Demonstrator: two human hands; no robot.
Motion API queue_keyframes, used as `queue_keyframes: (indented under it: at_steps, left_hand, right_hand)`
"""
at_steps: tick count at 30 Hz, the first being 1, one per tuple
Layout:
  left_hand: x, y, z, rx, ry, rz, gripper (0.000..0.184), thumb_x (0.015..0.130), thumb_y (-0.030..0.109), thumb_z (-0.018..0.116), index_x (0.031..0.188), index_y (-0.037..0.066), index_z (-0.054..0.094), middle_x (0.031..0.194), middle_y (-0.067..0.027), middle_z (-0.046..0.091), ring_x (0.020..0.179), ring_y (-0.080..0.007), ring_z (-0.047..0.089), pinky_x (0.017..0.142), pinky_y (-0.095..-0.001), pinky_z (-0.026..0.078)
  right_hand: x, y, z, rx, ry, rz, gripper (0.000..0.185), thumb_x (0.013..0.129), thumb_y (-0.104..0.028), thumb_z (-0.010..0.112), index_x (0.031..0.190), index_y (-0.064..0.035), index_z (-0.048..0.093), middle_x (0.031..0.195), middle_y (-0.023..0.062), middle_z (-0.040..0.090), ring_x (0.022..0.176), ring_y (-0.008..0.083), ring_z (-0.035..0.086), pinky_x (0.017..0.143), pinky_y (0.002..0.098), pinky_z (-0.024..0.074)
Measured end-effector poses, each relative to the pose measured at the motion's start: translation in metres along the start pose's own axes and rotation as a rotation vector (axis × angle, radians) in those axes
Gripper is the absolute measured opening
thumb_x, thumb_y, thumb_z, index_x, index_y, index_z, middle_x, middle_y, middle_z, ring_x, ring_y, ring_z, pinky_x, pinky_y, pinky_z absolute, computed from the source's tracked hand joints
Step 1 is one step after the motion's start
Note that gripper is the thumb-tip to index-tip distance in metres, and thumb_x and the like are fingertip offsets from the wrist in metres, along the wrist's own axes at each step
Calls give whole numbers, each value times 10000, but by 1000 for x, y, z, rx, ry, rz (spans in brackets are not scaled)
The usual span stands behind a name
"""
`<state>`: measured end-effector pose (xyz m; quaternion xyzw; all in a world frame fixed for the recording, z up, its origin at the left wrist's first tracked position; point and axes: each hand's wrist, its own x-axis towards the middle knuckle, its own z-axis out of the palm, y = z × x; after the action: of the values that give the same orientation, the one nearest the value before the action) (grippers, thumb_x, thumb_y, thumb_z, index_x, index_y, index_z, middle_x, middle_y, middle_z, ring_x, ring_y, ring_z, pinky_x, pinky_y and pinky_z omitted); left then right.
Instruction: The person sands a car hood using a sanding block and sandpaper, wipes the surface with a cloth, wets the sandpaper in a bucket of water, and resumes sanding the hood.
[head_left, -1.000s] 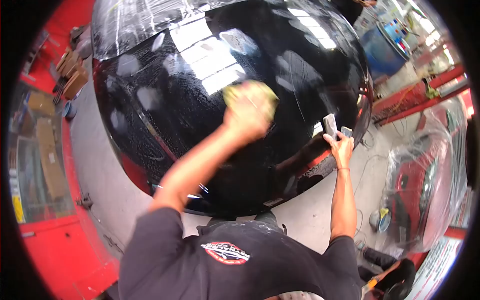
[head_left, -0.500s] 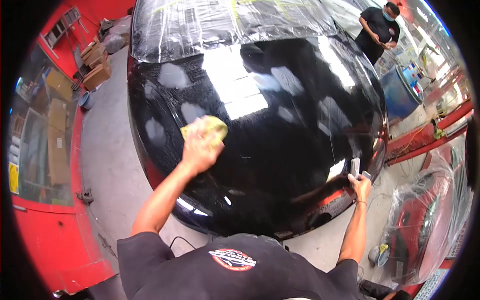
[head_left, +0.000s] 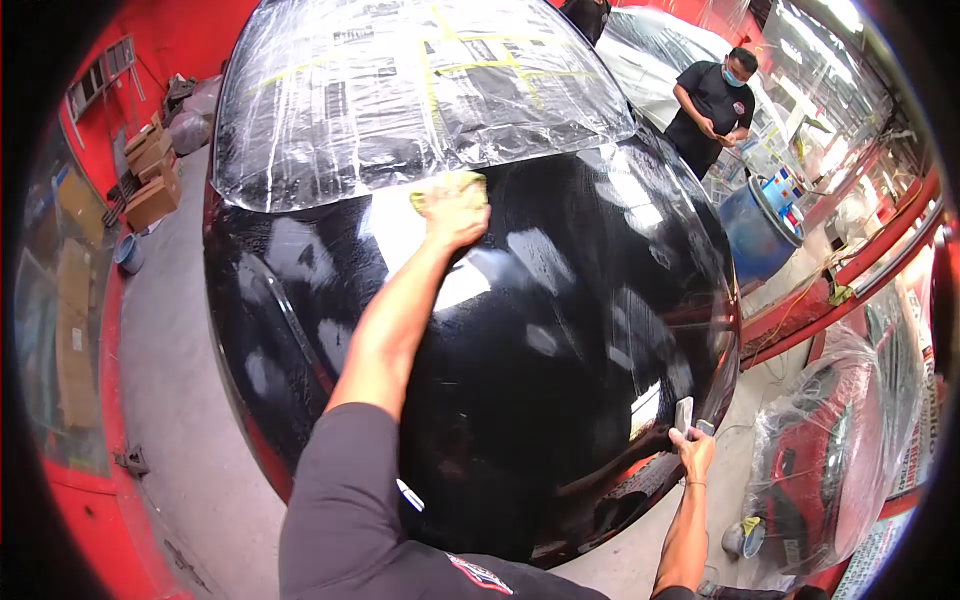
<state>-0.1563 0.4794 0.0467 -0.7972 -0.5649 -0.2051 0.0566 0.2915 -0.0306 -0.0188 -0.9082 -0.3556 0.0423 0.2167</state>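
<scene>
Two full grips | left hand: yellow cloth at rear of black car hood | right hand: pale block, grey block near front edge | trapped grit could scratch hood, cloth could snag plastic sheeting

Cloth was under the left hand, toward the far end of the hood | plastic sheeting lay beyond | barrel stood right of hood | boxes, bucket stood left

A co-worker is seen behind a blue barrel. On the left, cardboard boxes are piled near a blue bucket; on the right, a red object is covered with clear plastic.
</scene>
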Motion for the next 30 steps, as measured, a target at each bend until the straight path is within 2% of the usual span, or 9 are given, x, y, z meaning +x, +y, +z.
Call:
queue_keyframes:
  at_steps: [9,13,16,17,19,20,23,27,30]
  left_hand:
    - [99,114,58,-176,11,153,627,908,545,528,1426,192,542,1615,-153,309,1504,-404,208,1209,-567,127]
    - [75,77,22,-156,6,235,592,909,547,531,1351,161,606,1475,-158,471,1429,-379,340,1190,-504,220]
    - [24,6,-5,-248,309,221,402,852,413,592,1130,136,677,1130,-128,664,1048,-338,613,899,-521,475]
    - [13,-32,-19,-776,108,106,343,875,329,573,1132,132,685,1167,-133,657,1077,-354,600,918,-516,465]
    - [-50,-86,-61,104,508,166,343,893,314,587,1124,88,702,1187,-138,671,1135,-323,619,990,-461,477]
    - [-73,-108,-103,-236,270,37,367,907,311,585,1167,74,691,1233,-138,668,1186,-303,608,1039,-402,461]
    - [-161,-250,-122,130,312,-60,453,955,277,518,1324,36,622,1349,-163,600,1269,-332,545,1105,-425,410]
    - [-211,-258,-128,338,54,-507,563,1007,426,494,1491,139,471,1566,-149,378,1427,-375,346,1167,-509,296]
    - [-197,-238,-101,328,144,-439,571,1001,436,501,1473,114,495,1547,-176,401,1430,-390,333,1171,-524,274]
  right_hand:
    - [0,-5,-5,24,17,103,721,605,-457,904,1072,68,740,930,284,730,859,368,717,853,448,546]
    - [-5,-11,-9,90,-22,103,697,653,-446,883,1084,81,730,914,263,742,879,327,732,862,425,542]
    - [-3,-14,-12,47,-44,143,672,650,-449,879,1047,76,740,922,257,743,872,333,730,851,432,545]
    - [3,4,-2,64,-75,151,676,644,-457,880,1036,75,743,919,254,743,870,337,729,848,432,546]
    - [6,13,2,59,-65,140,699,631,-491,879,1041,59,748,937,273,735,889,356,727,859,427,543]
    - [3,10,0,61,-74,131,706,628,-506,877,1047,48,750,966,283,727,930,366,717,876,429,538]
    - [0,-3,-1,18,-40,109,721,616,-538,873,1059,19,757,1037,306,703,1030,391,679,929,448,517]
    - [-7,-13,-3,74,-12,105,727,610,-582,863,1077,-32,769,1021,284,703,1050,394,651,931,461,512]
    - [-17,-24,-9,6,62,63,704,632,-580,858,1088,-51,769,1047,273,683,1035,407,637,923,457,511]
